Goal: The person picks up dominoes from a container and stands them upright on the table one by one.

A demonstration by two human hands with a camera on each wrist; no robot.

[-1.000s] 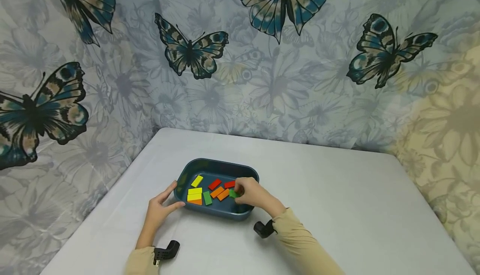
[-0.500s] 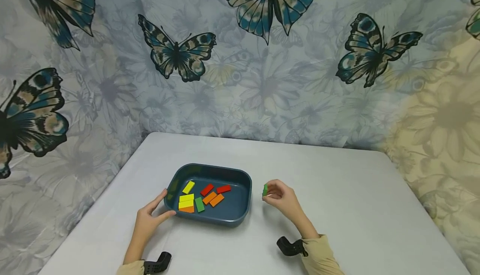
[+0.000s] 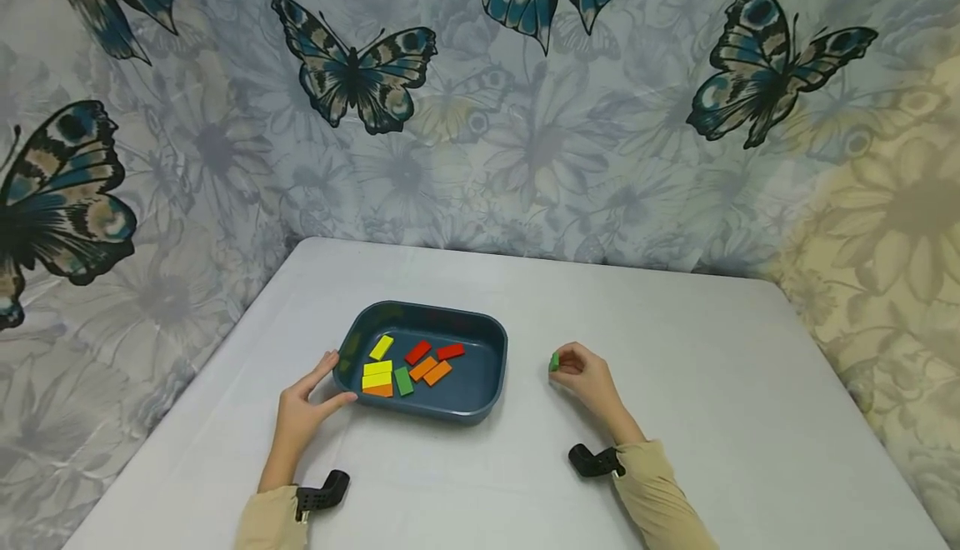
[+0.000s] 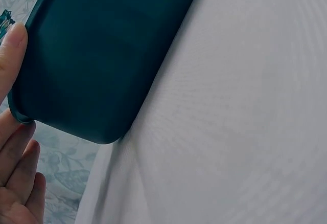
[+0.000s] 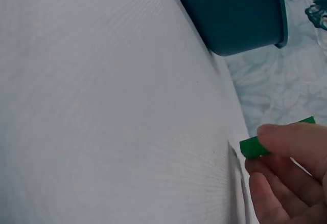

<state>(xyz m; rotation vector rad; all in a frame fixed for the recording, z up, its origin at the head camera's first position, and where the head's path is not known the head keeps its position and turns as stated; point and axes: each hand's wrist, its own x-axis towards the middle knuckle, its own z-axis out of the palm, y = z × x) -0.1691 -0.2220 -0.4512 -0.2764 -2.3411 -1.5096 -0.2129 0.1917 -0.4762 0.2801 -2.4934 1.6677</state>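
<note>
Your left hand (image 3: 300, 412), thumb and fingers spread, rests against the left end of the tray (image 3: 468, 387). Your right hand (image 3: 591, 379) pinches a green block (image 3: 554, 362) over the surface (image 3: 690, 367), apart from the tray's right end. Inside the tray lie yellow blocks (image 3: 377, 368), orange blocks (image 3: 437, 373), red blocks (image 3: 451, 352) and a second green block (image 3: 403, 381).
</note>
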